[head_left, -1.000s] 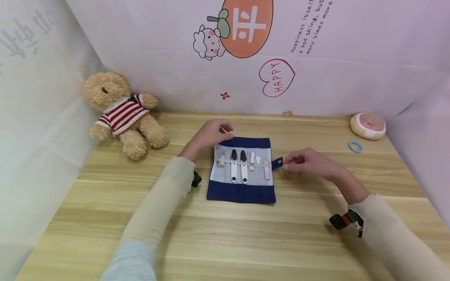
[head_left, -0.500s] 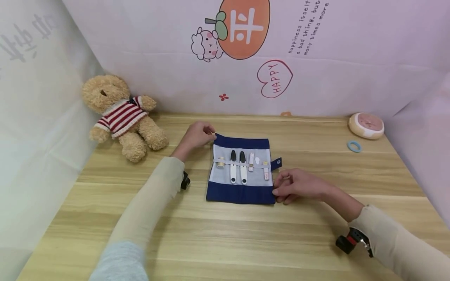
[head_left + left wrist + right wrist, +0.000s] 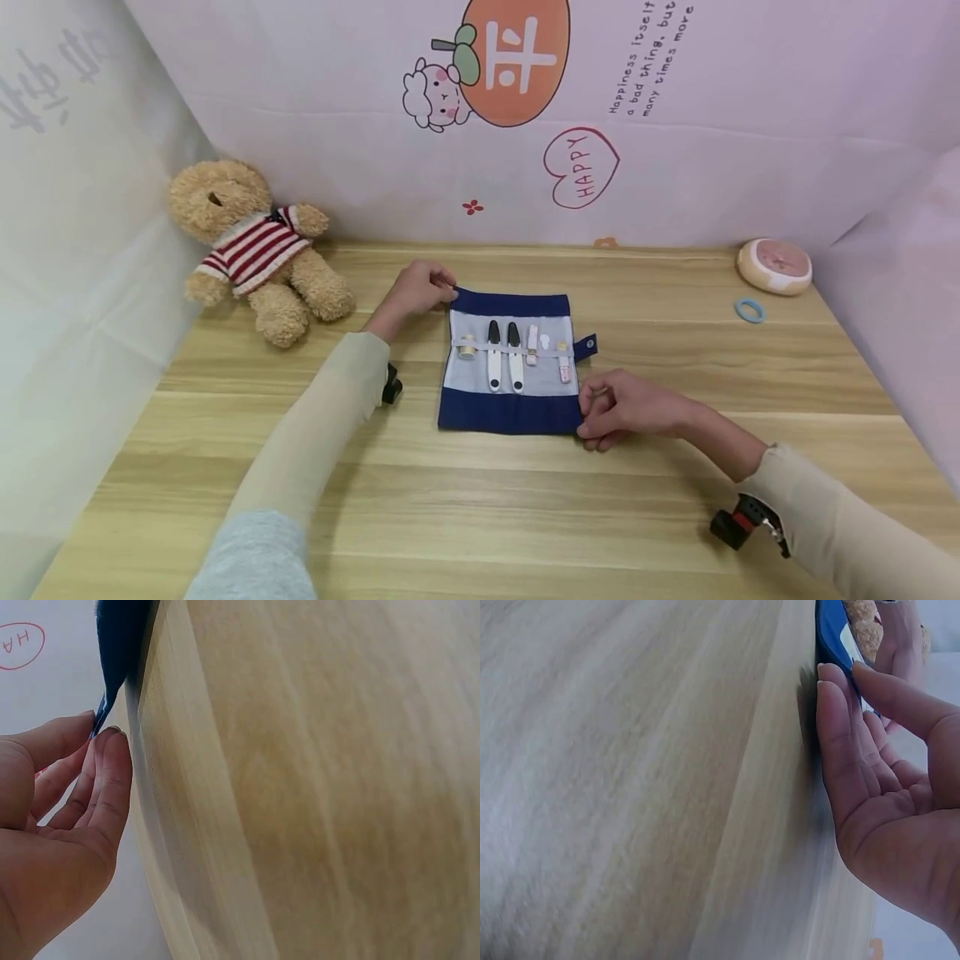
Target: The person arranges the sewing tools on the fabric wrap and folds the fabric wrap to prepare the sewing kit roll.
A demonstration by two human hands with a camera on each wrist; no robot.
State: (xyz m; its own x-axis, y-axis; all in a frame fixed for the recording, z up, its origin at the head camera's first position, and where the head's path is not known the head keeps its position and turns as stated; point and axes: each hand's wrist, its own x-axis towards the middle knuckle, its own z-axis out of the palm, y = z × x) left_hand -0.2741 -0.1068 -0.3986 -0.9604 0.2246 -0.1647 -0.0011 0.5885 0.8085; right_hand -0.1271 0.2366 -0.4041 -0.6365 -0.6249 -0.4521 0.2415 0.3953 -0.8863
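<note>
An unfolded navy-and-grey cloth pouch [image 3: 510,412] lies flat on the table in the head view. Under its elastic band sit a gold-toned spool [image 3: 467,347], two white tools with black tips [image 3: 494,362], two small pink-and-white pieces [image 3: 564,363] and a small white piece [image 3: 545,342]. A snap tab [image 3: 586,347] sticks out on the right. My left hand [image 3: 420,287] pinches the pouch's far left corner; in the left wrist view its thumb and fingertips meet on the navy cloth [image 3: 120,645]. With thumb and fingers, my right hand [image 3: 626,404] pinches the near right corner.
A teddy bear [image 3: 255,246] in a striped sweater leans at the back left. Toward the back right are a round pink-topped object [image 3: 776,267] and a blue ring [image 3: 750,311]. A printed white cloth [image 3: 337,167] hangs behind the wooden table [image 3: 480,508].
My left hand has moved left and down onto the pouch's far left corner. From beside the snap tab, my right hand has come down to the near right corner. The pouch still lies unfolded.
</note>
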